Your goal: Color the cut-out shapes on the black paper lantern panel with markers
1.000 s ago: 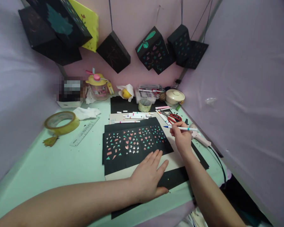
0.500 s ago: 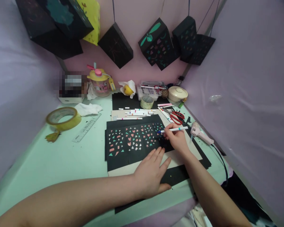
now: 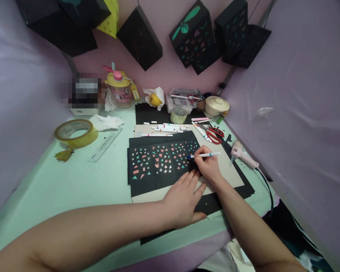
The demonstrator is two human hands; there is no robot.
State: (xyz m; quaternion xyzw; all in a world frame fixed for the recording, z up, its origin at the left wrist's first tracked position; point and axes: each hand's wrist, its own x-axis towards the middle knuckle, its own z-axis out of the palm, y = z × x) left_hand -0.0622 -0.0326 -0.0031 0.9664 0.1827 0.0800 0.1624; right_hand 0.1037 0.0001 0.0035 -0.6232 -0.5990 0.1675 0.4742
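Black paper (image 3: pixel 143 183) with rows of small cut-out shapes, among them hearts, stars and triangles, lies on a whitish sheet (image 3: pixel 231 173). My left hand (image 3: pixel 184 200) rests flat on the lower part of the paper, fingers spread. Between the fingers of my right hand (image 3: pixel 207 164) is a white marker pen (image 3: pixel 211 154) with a blue band. Its dark blue tip points left and is at the right part of the black paper; whether it touches cannot be made out. Several more white marker pens (image 3: pixel 170 129) lie just beyond the paper.
Red-handled scissors (image 3: pixel 214 135) and a pink glue gun (image 3: pixel 243 155) lie to the right. On the left are a tape roll (image 3: pixel 76 134) and a clear ruler (image 3: pixel 106 145). A plastic jug (image 3: pixel 121 90) stands at the back; black paper boxes (image 3: pixel 140 39) hang above.
The camera view has shifted a little, so the hanging boxes sit higher in the picture. My right hand and the marker pen have moved slightly left over the paper; my left hand stays flat.
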